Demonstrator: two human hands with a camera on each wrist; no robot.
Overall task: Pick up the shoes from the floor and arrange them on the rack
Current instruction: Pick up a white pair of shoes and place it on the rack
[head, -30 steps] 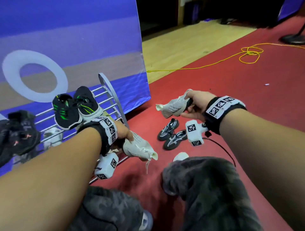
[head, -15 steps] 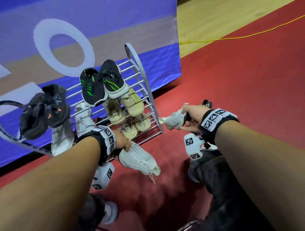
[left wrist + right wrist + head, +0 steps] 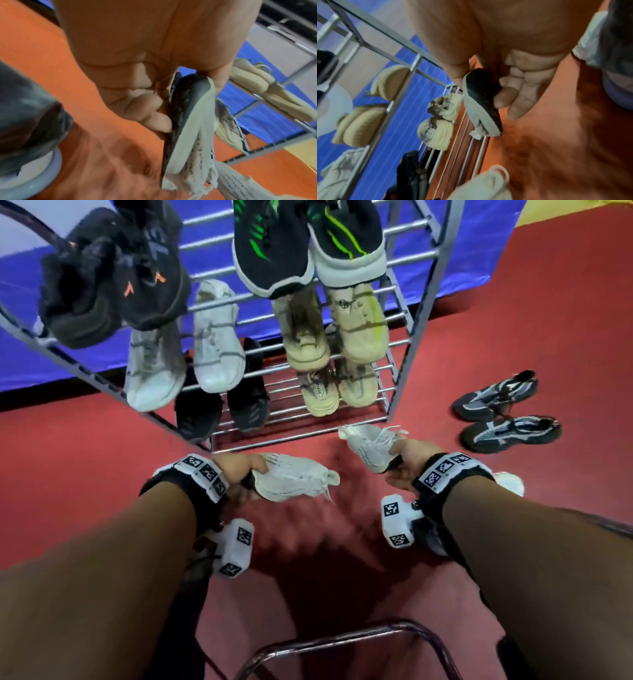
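My left hand (image 3: 239,474) grips a white knit shoe (image 3: 294,481) by its heel, toe pointing right, just in front of the metal shoe rack (image 3: 399,392). In the left wrist view the fingers (image 3: 150,115) curl against this shoe's dark sole (image 3: 181,121). My right hand (image 3: 407,462) holds the matching white shoe (image 3: 368,445) by the heel, toe toward the rack's bottom right corner. The right wrist view shows that shoe (image 3: 481,102) pinched between thumb and fingers. A grey and black pair (image 3: 503,412) lies on the red floor to the right.
The rack holds several pairs: black and green (image 3: 305,244), black (image 3: 113,275), white (image 3: 188,344), beige (image 3: 335,326) and dark ones low down (image 3: 222,402). A blue banner (image 3: 479,261) stands behind. A curved metal tube (image 3: 342,642) lies near the bottom edge.
The view has tilted down and closer to the rack. Both hands have carried the white shoes toward the rack's bottom front edge. The grey pair on the floor is back in sight.
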